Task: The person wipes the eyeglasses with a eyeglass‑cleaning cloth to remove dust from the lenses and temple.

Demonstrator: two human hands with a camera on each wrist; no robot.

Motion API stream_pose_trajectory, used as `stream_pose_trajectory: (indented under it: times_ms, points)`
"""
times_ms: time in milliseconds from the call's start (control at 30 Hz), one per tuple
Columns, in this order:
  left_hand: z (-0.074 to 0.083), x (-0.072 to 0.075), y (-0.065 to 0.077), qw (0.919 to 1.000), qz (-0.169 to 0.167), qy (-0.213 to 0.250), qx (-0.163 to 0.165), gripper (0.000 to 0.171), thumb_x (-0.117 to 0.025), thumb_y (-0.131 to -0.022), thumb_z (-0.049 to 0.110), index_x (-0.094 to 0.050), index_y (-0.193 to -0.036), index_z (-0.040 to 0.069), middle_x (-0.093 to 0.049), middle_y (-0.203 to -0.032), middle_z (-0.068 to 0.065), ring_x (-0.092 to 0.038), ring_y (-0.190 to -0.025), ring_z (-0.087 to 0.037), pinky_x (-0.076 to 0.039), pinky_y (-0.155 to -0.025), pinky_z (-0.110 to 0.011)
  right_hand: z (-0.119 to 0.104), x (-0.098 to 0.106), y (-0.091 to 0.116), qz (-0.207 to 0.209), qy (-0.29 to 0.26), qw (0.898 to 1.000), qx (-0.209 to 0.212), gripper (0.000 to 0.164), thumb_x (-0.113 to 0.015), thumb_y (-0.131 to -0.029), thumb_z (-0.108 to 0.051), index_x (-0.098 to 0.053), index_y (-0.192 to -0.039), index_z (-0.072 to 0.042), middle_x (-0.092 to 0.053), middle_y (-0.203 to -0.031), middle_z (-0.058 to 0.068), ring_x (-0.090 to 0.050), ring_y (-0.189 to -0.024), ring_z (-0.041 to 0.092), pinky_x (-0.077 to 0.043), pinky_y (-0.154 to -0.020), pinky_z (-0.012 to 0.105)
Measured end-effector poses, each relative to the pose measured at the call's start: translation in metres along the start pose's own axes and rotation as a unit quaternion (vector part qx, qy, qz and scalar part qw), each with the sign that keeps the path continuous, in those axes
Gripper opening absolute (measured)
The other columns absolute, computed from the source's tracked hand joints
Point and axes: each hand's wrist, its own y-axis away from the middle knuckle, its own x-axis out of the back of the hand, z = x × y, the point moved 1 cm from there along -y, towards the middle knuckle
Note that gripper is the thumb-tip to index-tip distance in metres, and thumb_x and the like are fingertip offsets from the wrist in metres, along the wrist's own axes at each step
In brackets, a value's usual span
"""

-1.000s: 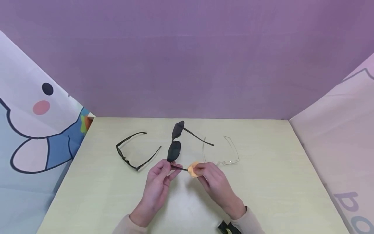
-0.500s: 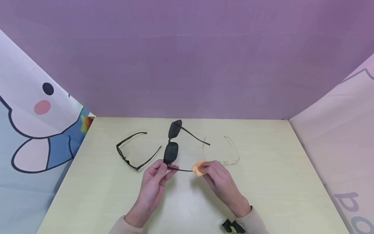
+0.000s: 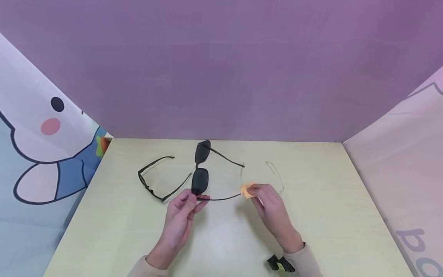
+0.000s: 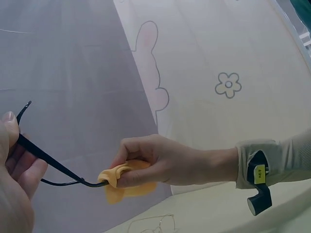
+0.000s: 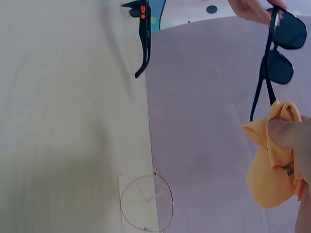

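Note:
Dark sunglasses [image 3: 200,181] are held up above the table, lenses on end and both temples pointing right. My left hand [image 3: 178,221] pinches them at the lower corner, near the hinge. A folded orange cloth [image 3: 247,190] is pinched in my right hand [image 3: 273,209]. In the left wrist view, the tip of the near temple [image 4: 53,162] disappears into the cloth's fold, between thumb and fingers. The right wrist view has the cloth hanging loosely below the thumb, with both dark lenses [image 5: 290,31] beyond it.
Black-framed glasses [image 3: 147,187] lie on the table [image 3: 121,231] to the left, temples unfolded. Thin wire-rimmed glasses [image 3: 282,188] rest behind my right hand, partly hidden by it. A purple backdrop [image 3: 221,77] closes off the table's far edge, with printed cloth sheets at both sides.
My right hand with the cloth has slid rightward and slightly away along the temple, towards its tip. My left hand and the sunglasses have shifted a little left.

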Motion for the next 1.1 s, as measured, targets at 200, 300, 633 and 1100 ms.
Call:
stream_pose_trajectory:
  times_ms: [200, 300, 633, 1100]
  points:
    - [-0.003, 0.001, 0.001, 1.0, -0.005, -0.007, 0.002, 0.026, -0.048, -0.108, 0.002, -0.071, -0.105, 0.014, -0.069, -0.103, 0.001, -0.072, -0.104, -0.014, -0.057, -0.1, -0.034, 0.005, 0.005, -0.001, 0.021, 0.019, 0.999, -0.02, 0.032, -0.077, -0.079, 0.011, -0.067, -0.108, 0.002, -0.071, -0.104, 0.014, -0.067, -0.095, 0.028, -0.058, -0.083, 0.034]
    - [-0.005, 0.001, 0.003, 0.9998, -0.011, -0.01, 0.012, 0.028, -0.048, -0.108, 0.002, -0.071, -0.104, 0.016, -0.07, -0.104, 0.002, -0.072, -0.104, -0.013, -0.056, -0.1, -0.034, 0.005, 0.007, -0.003, 0.038, 0.016, 0.999, -0.026, 0.032, -0.076, -0.079, 0.012, -0.067, -0.108, 0.003, -0.07, -0.105, 0.015, -0.067, -0.096, 0.03, -0.058, -0.084, 0.035]
    - [-0.015, -0.003, 0.011, 0.9921, -0.053, -0.091, 0.069, 0.012, -0.057, -0.103, 0.0, -0.063, -0.102, -0.011, -0.075, -0.097, 0.004, -0.072, -0.096, -0.009, -0.06, -0.093, -0.029, 0.002, 0.003, -0.013, 0.069, -0.048, 0.993, -0.089, 0.023, -0.072, -0.092, -0.001, -0.065, -0.114, 0.004, -0.069, -0.113, 0.017, -0.066, -0.104, 0.032, -0.049, -0.101, 0.015]
    - [-0.026, -0.005, 0.018, 0.9626, -0.242, -0.121, 0.008, 0.002, -0.063, -0.099, -0.004, -0.062, -0.097, -0.002, -0.064, -0.096, -0.011, -0.058, -0.095, -0.004, -0.053, -0.082, -0.018, -0.005, -0.005, -0.025, 0.087, -0.108, 0.976, -0.17, 0.038, -0.074, -0.086, 0.015, -0.066, -0.121, 0.001, -0.072, -0.114, 0.015, -0.069, -0.101, 0.023, -0.052, -0.089, 0.011]
